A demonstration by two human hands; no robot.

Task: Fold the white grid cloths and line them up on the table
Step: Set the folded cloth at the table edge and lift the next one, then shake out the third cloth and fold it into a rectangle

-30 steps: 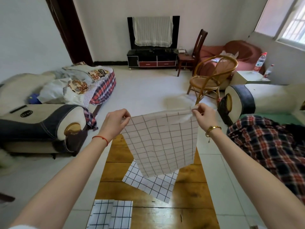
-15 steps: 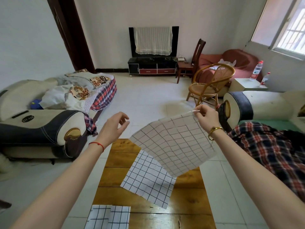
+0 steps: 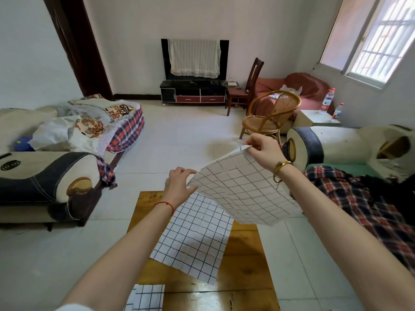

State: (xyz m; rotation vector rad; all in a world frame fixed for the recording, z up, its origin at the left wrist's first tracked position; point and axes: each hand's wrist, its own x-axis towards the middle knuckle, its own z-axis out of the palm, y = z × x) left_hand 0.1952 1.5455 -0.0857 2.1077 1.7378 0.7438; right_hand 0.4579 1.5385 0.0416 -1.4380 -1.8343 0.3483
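Head view: right hand (image 3: 263, 151) and left hand (image 3: 177, 187) pinch grid cloth (image 3: 244, 189) corners above table (image 3: 244, 261)

Both arms reach forward, right hand (image 3: 261, 151) raised in a pinching grip, left hand (image 3: 178, 185) lower, fingers curled.

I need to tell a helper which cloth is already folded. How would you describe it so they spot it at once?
Start at the wooden table. At its near left edge lies the folded cloth, a small neat rectangle. The flat cloth lies spread open mid-table, and the held cloth hangs in the air.
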